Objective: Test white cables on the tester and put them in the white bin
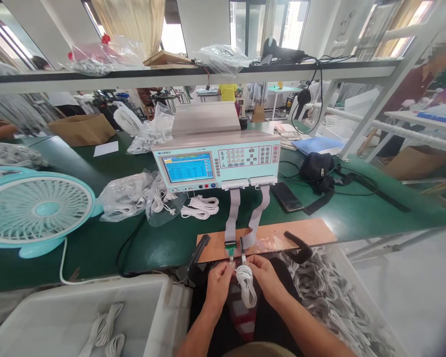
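Now, coiled white cable [246, 286]: hanging between both hands, plugs up at the fixture connectors [236, 246].
Left hand [218, 283]: pinching one plug.
Right hand [265, 277]: pinching the other.
Progress, judged: bin at right [338, 302] heaped with cables, tray at left [107, 327] nearly bare; mostly ahead.
Tester [215, 161]: screen lit, on green surface [163, 243].

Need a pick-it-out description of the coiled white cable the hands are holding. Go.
Start at the pale tester with the blue screen mid-bench. Follow its two grey ribbon cables down to the board edge. The coiled white cable hangs there between left hand and right hand, unlike the bagged bundles.
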`<control>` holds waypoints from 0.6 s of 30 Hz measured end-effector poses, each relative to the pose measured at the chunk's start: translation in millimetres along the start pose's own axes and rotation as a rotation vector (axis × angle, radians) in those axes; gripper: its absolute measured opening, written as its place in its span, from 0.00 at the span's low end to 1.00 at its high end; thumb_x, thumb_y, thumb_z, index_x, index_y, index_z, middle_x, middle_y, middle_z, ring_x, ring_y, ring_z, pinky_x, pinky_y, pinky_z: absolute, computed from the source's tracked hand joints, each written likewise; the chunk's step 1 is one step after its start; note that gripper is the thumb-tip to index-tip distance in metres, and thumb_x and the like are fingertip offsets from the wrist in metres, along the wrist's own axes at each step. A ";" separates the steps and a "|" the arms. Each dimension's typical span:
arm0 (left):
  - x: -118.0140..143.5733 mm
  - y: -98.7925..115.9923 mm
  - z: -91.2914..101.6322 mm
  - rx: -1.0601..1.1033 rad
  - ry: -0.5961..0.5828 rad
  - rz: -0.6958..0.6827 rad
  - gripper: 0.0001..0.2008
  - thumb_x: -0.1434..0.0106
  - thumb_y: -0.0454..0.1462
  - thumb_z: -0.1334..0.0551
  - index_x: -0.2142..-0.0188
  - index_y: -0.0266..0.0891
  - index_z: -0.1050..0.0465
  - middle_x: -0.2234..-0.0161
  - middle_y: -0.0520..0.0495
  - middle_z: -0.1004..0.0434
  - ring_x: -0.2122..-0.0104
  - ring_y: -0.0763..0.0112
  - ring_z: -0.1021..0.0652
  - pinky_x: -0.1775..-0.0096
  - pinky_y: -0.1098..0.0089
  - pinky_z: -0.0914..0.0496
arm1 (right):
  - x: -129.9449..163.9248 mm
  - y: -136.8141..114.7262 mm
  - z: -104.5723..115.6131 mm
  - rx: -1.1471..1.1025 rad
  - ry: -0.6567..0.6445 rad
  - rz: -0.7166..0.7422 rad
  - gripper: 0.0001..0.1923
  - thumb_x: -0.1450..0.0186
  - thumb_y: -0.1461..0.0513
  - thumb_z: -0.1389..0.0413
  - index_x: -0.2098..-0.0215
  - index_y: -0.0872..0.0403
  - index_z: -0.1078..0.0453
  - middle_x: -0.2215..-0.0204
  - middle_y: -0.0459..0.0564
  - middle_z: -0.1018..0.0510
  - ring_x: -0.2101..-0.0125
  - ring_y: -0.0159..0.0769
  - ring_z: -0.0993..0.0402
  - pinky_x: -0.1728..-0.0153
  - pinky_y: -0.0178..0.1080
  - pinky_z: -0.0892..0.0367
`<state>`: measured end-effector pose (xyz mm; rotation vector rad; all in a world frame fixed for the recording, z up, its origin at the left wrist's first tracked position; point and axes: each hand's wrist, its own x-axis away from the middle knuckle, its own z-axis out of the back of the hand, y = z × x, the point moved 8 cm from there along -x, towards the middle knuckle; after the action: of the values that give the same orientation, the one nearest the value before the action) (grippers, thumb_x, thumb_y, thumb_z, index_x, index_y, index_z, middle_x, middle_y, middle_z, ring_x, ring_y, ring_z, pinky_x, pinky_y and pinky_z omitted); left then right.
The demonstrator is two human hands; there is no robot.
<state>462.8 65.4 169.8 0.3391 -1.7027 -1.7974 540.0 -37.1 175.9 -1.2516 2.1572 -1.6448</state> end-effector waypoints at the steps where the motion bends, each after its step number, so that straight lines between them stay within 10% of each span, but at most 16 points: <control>1: 0.5 0.4 0.3 0.008 0.014 0.003 0.21 0.42 0.50 0.44 0.78 0.32 0.34 0.78 0.50 0.35 0.75 0.77 0.35 0.70 0.77 0.39 | -0.3 0.5 0.0 -0.003 -0.002 -0.001 0.18 0.49 0.53 0.39 0.74 0.60 0.35 0.79 0.47 0.31 0.78 0.28 0.40 0.74 0.32 0.45; 13: 7.9 6.9 -3.3 -0.133 -0.038 -0.018 0.25 0.40 0.53 0.51 0.75 0.32 0.33 0.75 0.47 0.31 0.72 0.73 0.33 0.68 0.74 0.39 | -6.3 6.0 0.4 -0.060 -0.007 0.009 0.18 0.51 0.53 0.37 0.76 0.60 0.35 0.80 0.45 0.33 0.79 0.26 0.43 0.76 0.31 0.47; 16: 28.2 42.6 39.4 -0.276 -0.068 -0.129 0.20 0.39 0.49 0.49 0.70 0.34 0.30 0.70 0.46 0.28 0.68 0.72 0.30 0.65 0.75 0.37 | -4.3 13.2 4.4 -0.044 0.019 -0.027 0.20 0.54 0.53 0.35 0.76 0.60 0.34 0.81 0.44 0.33 0.80 0.25 0.43 0.77 0.30 0.46; 18: 37.7 54.2 102.0 -0.290 0.063 -0.166 0.18 0.39 0.47 0.48 0.68 0.35 0.28 0.68 0.46 0.27 0.67 0.72 0.28 0.64 0.75 0.36 | -4.3 19.8 9.0 -0.015 0.047 -0.063 0.20 0.55 0.52 0.34 0.74 0.59 0.32 0.80 0.45 0.32 0.79 0.26 0.40 0.77 0.30 0.45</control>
<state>388.6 126.5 244.2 0.4152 -1.3794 -2.0986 537.6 -39.7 154.0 -1.3116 2.1825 -1.7014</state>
